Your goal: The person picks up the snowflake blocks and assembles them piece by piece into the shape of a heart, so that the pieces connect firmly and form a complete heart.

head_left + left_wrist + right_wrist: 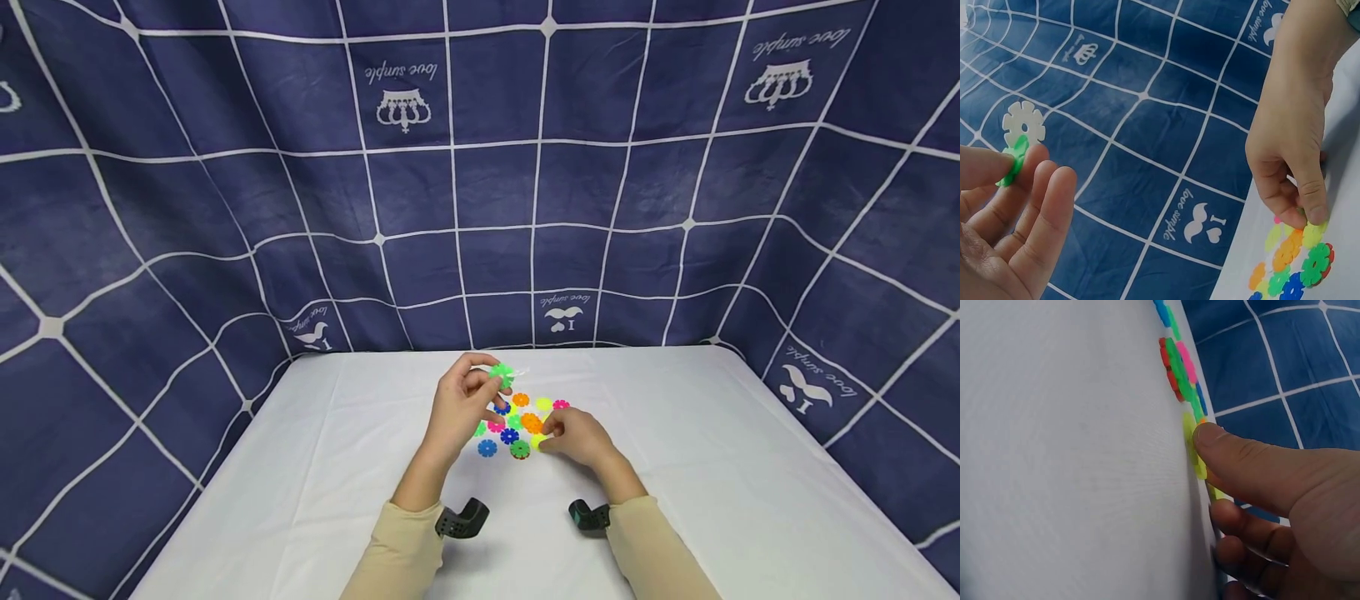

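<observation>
My left hand point(467, 398) is raised above the table and pinches a green snowflake disc point(1017, 160) between thumb and fingers. A white snowflake disc point(1024, 122) is joined to it at an angle. Lower down, my right hand point(579, 435) reaches to the right side of the loose discs. Its thumb touches or nearly touches a yellow disc point(1190, 440) lying on the table, with the other fingers bent and apart from the thumb. Beside that hand lie an orange disc point(532, 423) and a green disc point(520, 449) on top of a red one.
Several more discs lie close together on the white tabletop point(360, 467), among them a light blue disc point(487, 448), a dark blue disc point(509, 436) and a pink disc point(561, 405). A navy checked curtain point(495, 183) surrounds the table's back and sides.
</observation>
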Motion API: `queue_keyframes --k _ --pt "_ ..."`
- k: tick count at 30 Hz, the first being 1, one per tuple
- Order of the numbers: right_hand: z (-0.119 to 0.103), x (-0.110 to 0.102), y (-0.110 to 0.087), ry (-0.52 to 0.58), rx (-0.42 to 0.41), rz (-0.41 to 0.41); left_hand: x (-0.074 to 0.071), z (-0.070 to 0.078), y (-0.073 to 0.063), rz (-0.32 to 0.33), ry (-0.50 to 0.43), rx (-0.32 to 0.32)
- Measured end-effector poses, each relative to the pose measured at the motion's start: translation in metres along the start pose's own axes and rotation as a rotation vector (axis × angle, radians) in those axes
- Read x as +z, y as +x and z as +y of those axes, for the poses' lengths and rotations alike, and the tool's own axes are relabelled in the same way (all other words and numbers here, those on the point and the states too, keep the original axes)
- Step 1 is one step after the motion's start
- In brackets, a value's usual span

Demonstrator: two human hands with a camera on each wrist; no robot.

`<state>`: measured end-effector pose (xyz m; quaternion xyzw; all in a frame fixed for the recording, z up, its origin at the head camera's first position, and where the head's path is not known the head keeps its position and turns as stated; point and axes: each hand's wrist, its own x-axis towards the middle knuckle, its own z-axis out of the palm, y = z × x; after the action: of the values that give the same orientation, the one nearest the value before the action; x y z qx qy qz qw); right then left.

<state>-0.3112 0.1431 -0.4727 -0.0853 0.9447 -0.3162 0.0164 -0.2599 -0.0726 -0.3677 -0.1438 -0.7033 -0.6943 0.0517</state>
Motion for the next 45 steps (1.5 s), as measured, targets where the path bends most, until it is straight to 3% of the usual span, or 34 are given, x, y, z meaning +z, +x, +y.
queue_keyframes --k 8,17,23,31,45 --pt "-0.003 0.0 -0.001 -0.035 0.011 0.005 0.002 0.001 0.0 0.012 -0.004 0.018" --pt "-0.004 -0.001 -0.004 0.114 -0.023 -0.01 0.004 -0.001 -0.002 0.01 -0.001 0.014" --pt "-0.004 -0.009 0.0 0.156 -0.078 0.074 0.005 -0.004 -0.002 -0.02 0.032 0.002" --pt "-0.018 -0.034 -0.006 0.25 -0.161 0.209 0.006 -0.005 -0.001 -0.034 0.051 0.003" --pt "-0.045 -0.057 -0.021 0.473 -0.255 0.274 0.009 -0.005 -0.004 -0.066 0.051 -0.016"
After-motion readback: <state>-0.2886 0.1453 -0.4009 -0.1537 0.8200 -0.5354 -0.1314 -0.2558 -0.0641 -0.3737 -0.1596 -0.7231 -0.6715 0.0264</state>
